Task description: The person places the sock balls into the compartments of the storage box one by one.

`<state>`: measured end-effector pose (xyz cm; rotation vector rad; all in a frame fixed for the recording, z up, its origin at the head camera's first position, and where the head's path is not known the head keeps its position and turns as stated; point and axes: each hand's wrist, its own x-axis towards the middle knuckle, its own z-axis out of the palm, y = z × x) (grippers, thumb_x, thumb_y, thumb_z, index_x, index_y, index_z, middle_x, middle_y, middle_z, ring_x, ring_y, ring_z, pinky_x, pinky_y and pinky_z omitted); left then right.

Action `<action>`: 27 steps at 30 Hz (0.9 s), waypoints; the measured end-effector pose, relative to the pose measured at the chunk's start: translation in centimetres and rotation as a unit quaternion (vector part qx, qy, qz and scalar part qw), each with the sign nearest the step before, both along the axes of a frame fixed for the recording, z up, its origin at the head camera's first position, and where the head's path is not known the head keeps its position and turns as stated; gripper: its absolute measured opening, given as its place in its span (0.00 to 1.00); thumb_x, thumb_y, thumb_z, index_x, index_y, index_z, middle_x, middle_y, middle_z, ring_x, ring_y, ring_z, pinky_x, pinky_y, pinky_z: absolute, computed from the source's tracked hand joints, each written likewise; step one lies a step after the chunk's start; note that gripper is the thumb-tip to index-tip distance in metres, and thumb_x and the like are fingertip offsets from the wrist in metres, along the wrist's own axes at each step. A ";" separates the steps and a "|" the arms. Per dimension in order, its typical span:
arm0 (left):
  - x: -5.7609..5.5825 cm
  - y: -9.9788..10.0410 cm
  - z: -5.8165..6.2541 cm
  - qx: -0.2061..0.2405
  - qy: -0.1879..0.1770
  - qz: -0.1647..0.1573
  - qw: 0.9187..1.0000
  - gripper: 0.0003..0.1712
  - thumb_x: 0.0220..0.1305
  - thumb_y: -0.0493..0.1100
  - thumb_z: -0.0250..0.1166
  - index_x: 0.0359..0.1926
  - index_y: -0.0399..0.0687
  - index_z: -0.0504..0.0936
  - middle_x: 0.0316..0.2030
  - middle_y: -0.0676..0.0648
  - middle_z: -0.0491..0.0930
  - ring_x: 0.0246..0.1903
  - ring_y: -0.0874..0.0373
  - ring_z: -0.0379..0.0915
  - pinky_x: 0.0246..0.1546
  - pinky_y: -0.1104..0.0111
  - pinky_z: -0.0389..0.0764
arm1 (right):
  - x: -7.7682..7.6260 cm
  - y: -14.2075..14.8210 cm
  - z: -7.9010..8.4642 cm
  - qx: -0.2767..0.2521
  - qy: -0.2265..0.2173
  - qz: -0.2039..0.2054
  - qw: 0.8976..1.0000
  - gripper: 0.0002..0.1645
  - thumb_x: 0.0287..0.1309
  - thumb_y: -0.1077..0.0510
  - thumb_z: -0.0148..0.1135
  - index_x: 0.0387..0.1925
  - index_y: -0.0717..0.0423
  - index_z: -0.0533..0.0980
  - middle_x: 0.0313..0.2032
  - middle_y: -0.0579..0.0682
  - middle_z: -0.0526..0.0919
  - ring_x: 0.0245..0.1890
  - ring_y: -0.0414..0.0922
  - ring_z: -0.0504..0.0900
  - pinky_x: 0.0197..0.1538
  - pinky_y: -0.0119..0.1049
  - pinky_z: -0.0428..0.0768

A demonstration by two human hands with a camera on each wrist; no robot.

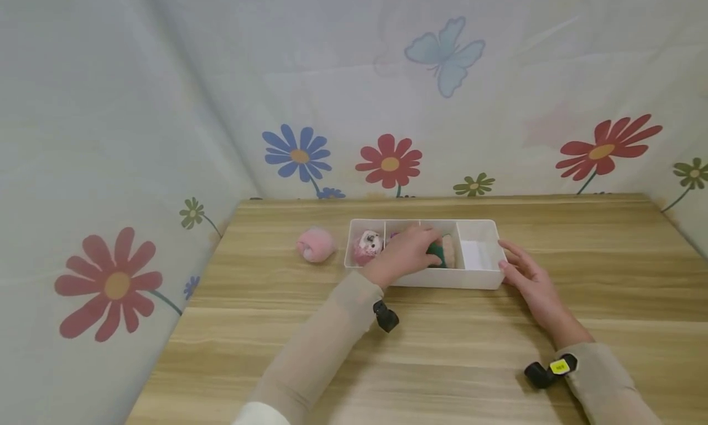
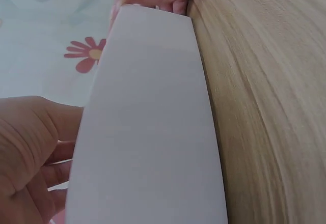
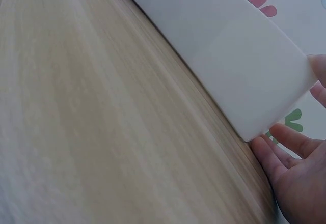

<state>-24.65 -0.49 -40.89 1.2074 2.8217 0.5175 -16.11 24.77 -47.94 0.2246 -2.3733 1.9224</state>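
Observation:
A long white divided box stands on the table. My left hand reaches over its near wall, thumb and fingers curled about a green and beige soft bundle in the third compartment from the left. In the left wrist view the near wall hides those fingertips. My right hand presses the box's right end with fairly straight fingers, also seen at the corner in the right wrist view. A pink rolled bundle with a white animal face sits in the leftmost compartment. Some purple shows behind my left hand.
A fuzzy pink rolled-up bundle, like a balled sock, lies on the wooden table left of the box. The rightmost compartment has a whitish floor. A flower-printed cloth hangs behind the table and along its left side.

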 end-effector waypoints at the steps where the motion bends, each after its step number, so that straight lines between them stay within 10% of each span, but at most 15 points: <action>1: 0.1 -0.3 0.1 0.010 0.003 -0.002 1.000 0.14 0.56 0.48 0.67 0.41 0.48 0.78 0.36 0.54 0.75 0.31 0.65 0.67 0.29 0.79 0.69 | 0.0 0.0 0.0 0.000 -0.001 0.001 1.000 0.30 0.69 0.52 0.46 0.70 0.48 0.55 0.58 0.68 0.63 0.49 0.36 0.72 0.45 0.23 0.74; 15: 0.8 -6.3 1.3 0.070 0.063 0.039 0.995 0.15 0.57 0.48 0.67 0.42 0.46 0.79 0.38 0.51 0.78 0.33 0.60 0.71 0.36 0.76 0.75 | 0.0 0.1 0.1 0.007 0.000 0.001 1.000 0.30 0.69 0.53 0.46 0.69 0.47 0.56 0.58 0.67 0.63 0.48 0.32 0.72 0.44 0.23 0.74; 27: 1.4 -10.8 1.4 0.102 0.040 0.107 0.988 0.13 0.61 0.49 0.63 0.42 0.48 0.79 0.42 0.51 0.76 0.35 0.58 0.73 0.36 0.71 0.76 | 0.1 -0.1 0.3 0.001 -0.001 0.005 1.000 0.30 0.69 0.54 0.47 0.69 0.48 0.56 0.59 0.70 0.62 0.50 0.37 0.72 0.45 0.22 0.74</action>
